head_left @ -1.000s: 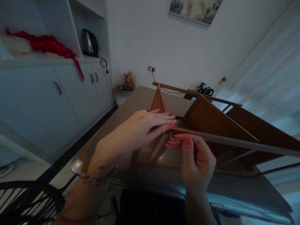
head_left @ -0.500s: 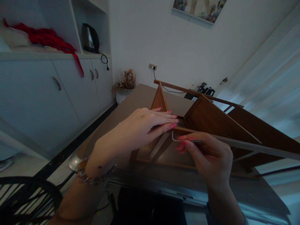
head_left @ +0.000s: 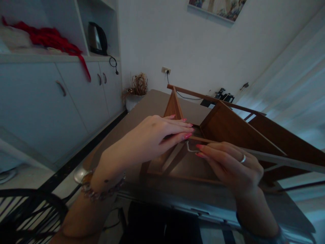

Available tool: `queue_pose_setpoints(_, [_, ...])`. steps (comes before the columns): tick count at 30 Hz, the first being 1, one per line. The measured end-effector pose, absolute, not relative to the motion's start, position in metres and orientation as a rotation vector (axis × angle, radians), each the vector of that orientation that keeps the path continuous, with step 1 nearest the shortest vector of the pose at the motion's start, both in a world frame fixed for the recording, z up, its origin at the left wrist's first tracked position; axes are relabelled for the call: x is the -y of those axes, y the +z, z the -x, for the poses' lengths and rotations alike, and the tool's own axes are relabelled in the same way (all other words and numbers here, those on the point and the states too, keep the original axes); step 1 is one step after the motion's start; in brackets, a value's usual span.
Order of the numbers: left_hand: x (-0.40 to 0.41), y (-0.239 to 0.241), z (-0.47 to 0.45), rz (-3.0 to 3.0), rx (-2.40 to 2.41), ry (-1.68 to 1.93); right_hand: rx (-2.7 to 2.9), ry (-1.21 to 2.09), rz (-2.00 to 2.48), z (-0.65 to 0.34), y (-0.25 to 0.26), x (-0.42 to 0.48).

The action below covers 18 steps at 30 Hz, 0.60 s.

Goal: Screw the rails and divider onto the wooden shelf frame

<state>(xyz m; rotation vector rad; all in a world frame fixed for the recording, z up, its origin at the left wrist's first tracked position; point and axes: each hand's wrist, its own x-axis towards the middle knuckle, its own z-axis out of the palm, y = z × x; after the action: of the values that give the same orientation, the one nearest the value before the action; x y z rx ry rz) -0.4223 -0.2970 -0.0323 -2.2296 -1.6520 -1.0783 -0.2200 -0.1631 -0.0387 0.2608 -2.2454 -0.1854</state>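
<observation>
A brown wooden shelf unit (head_left: 220, 125) lies on its side on the table. My left hand (head_left: 162, 132) rests flat on its near left corner, fingers stretched out over the wood. My right hand (head_left: 231, 166) pinches the long arm of an L-shaped hex key (head_left: 190, 149) between thumb and fingers. The short end of the key meets the near rail of the unit, just beside my left fingertips. A fastener at that spot is too small to make out. Part of the corner is hidden under my left hand.
The grey-brown table (head_left: 157, 101) carries the unit. Behind it are a dried plant in a white pot (head_left: 132, 101) and dark appliances (head_left: 223, 96). White cabinets (head_left: 33, 98) hold a kettle (head_left: 98, 39) and red cloth (head_left: 50, 37). A black chair (head_left: 33, 196) stands at lower left.
My right hand has turned over and shifted slightly right, still pinching the hex key, with a ring now showing. The left hand stays in place on the unit.
</observation>
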Motion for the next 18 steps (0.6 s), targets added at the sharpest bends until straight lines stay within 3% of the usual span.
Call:
queue_pose_setpoints(4, [0.296,-0.032,0.423,2.237,1.625,-1.094,2.284,-0.443,-0.346,0.218,-0.031,0.162])
queue_pose_setpoints(18, [0.296,-0.033,0.422,2.222,1.619,-1.103,2.202,-0.529,-0.271,0.223,-0.043,0.171])
